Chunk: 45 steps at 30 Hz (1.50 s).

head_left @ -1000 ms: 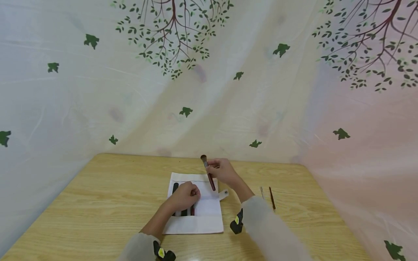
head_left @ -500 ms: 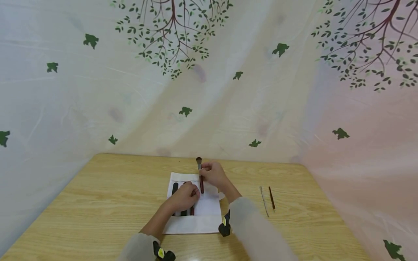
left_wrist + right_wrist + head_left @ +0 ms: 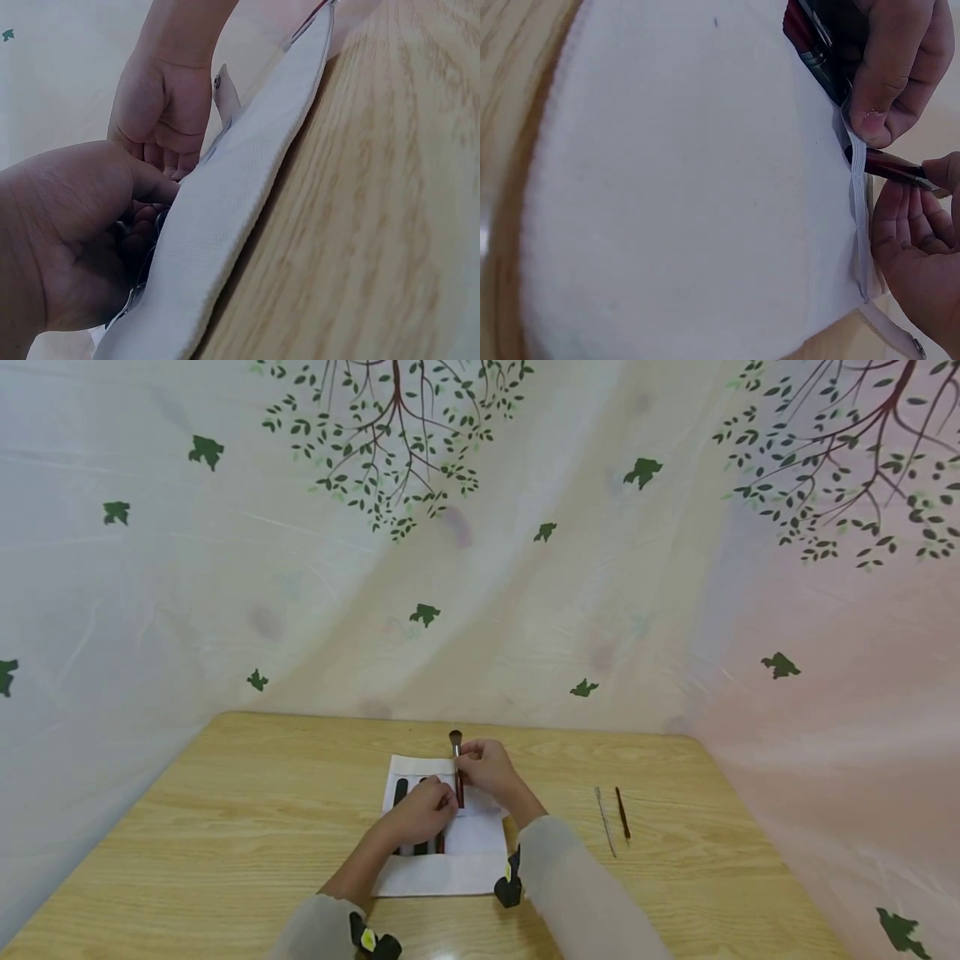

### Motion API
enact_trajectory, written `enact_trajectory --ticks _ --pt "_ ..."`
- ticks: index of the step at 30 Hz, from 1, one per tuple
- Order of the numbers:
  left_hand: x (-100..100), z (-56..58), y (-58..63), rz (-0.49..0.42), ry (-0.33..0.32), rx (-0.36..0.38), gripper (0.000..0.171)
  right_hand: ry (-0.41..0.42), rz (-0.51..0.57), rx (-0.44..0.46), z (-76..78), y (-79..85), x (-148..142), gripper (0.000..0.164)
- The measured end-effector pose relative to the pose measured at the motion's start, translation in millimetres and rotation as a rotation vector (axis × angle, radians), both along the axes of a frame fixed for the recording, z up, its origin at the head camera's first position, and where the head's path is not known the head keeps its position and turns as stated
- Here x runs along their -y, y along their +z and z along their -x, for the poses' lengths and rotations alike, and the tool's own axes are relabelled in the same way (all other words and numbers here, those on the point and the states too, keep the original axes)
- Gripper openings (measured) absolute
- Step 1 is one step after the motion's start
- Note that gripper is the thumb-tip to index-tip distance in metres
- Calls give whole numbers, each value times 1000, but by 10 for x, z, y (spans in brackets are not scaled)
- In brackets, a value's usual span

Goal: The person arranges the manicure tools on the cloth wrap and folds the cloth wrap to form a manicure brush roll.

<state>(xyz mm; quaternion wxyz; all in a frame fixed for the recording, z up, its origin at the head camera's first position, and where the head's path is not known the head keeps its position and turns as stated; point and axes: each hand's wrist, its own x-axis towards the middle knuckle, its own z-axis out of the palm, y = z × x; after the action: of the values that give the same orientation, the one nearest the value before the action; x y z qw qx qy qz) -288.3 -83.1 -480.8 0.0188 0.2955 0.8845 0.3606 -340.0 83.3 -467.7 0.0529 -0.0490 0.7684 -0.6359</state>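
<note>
A white fabric brush roll (image 3: 476, 837) lies spread on the table, several dark tools (image 3: 401, 791) tucked in its left part. My right hand (image 3: 489, 770) pinches a makeup brush (image 3: 456, 742) with a dark-red handle, bristles up, above the roll's upper part. In the right wrist view the handle's lower end passes under a white elastic band (image 3: 859, 187). My left hand (image 3: 422, 810) pinches that band between thumb and fingers, close beside the brush. Another red-handled tool (image 3: 802, 34) shows under the left hand there.
To the right on the wooden table (image 3: 697, 860) lie a thin silver tool (image 3: 605, 822) and a slim brown stick-like tool (image 3: 622, 814). A snap tab (image 3: 892, 330) sticks out from the roll's side. A leaf-printed curtain (image 3: 480, 568) hangs behind the table.
My right hand has moved left with the brush and then slightly down, bringing the handle upright to the band beside my left hand. The left hand stays in place.
</note>
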Motion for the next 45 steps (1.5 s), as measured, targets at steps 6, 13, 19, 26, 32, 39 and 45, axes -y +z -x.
enact_trajectory --ticks 6,13,19,26,32,39,45 --pt "9 -7 -1 -1 2 -3 12 15 -67 36 -41 1 -15 32" --pt "13 -4 -13 1 -1 -3 12 78 -120 60 -57 2 -86 43" --pt "17 3 -17 0 -1 3 11 121 -158 51 -26 -21 -130 25" --pt "25 0 -8 2 1 16 11 181 -226 75 -47 17 -196 12" --pt "25 -2 -14 -4 -20 0 12 273 -276 106 -94 94 -284 18" --pt "31 4 -22 -13 -28 -4 12 366 -332 108 -93 166 -330 17" --pt "48 -6 -3 -4 -26 1 12 401 -345 126 -70 183 -323 20"
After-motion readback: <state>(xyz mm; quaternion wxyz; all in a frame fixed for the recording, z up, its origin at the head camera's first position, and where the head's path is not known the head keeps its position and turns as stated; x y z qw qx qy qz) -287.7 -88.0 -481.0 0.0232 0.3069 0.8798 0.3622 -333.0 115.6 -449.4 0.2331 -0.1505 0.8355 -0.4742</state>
